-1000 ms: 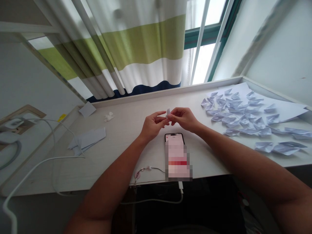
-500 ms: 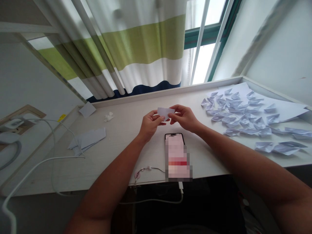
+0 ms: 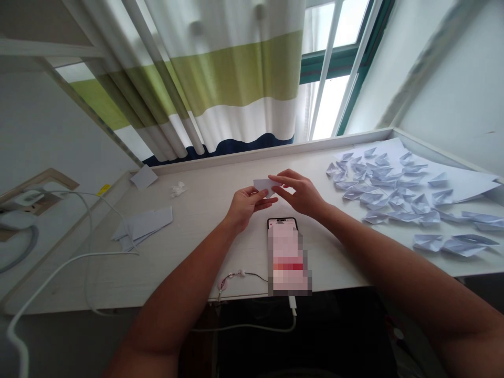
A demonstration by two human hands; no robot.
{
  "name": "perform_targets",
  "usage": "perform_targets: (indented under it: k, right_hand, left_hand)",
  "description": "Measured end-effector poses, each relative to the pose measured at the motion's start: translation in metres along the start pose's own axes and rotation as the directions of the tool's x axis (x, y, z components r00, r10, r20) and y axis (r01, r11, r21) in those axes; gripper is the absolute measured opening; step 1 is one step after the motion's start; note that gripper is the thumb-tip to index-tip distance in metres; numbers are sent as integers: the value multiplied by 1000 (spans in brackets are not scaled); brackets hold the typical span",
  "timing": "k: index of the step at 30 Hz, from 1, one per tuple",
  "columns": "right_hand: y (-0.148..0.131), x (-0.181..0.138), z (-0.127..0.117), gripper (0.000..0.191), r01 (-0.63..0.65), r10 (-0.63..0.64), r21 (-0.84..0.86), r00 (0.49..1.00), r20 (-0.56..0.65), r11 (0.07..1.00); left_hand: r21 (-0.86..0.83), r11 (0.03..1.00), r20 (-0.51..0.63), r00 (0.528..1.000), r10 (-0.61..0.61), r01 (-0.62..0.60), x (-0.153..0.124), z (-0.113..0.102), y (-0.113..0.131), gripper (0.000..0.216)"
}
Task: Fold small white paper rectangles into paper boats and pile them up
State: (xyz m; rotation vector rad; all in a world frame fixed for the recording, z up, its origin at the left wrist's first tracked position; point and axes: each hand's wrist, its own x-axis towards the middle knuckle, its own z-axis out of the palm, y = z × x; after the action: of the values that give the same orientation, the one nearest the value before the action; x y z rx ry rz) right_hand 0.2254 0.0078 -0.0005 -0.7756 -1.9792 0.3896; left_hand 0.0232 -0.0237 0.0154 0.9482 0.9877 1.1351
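Note:
Between my two hands is a small white piece of paper [image 3: 262, 185], held up above the desk. My left hand [image 3: 243, 206] grips its lower left part, thumb in front and fingers behind. On the other side, my right hand [image 3: 300, 192] pinches the right part of the paper between thumb and fingers, with the index finger along its top edge. Fingers cover the paper's right end, so its folds are hard to make out. Just below the hands lies a phone [image 3: 282, 247] with a blurred screen.
Many folded paper boats [image 3: 388, 181] cover the desk's right side, some on large white sheets [image 3: 466, 170]. Flat paper pieces [image 3: 147, 226] lie at left, near a crumpled scrap [image 3: 178, 189] and a white cable [image 3: 74, 258]. A beaded strap [image 3: 232, 275] lies beside the phone.
My right hand has shifted its fingers on the paper, its index finger now stretched along the top edge. The left hand keeps hold of the paper. The camera view has shifted slightly.

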Motion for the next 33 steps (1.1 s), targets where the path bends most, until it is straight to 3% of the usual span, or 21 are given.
perform_targets:
  k: [8,14,19,22,26,30,33]
  right_hand:
    - [-11,2,-1,14,-84,81,190,996,22,978]
    - [-7,2,-3,12,-94,92,216,996,18,972]
    - [-11,2,-4,10,-104,100,237,995,27,966]
    - [-12,3,-1,21,-222,236,365,972,6,904]
    - [-10,5,5,50,-356,406,486,914,4,798]
    - [-10,5,7,50,-388,402,464,913,73,796]
    - [-10,4,5,46,-375,394,442,917,53,815]
  left_hand:
    - [-16,999,45,998,38,-37,2,-3,-3,13]
    - [-79,997,128,991,36,-26,-2,-4,5,24]
    - [8,998,104,993,58,-60,-3,-4,3,32]
    - [42,994,92,991,98,-102,-2,-3,-1,32]
    - [75,981,46,984,174,-177,1,-3,-4,41]
    - [121,968,30,976,216,-218,3,-5,-4,45]
    - [156,963,58,975,215,-222,2,-6,-2,43]
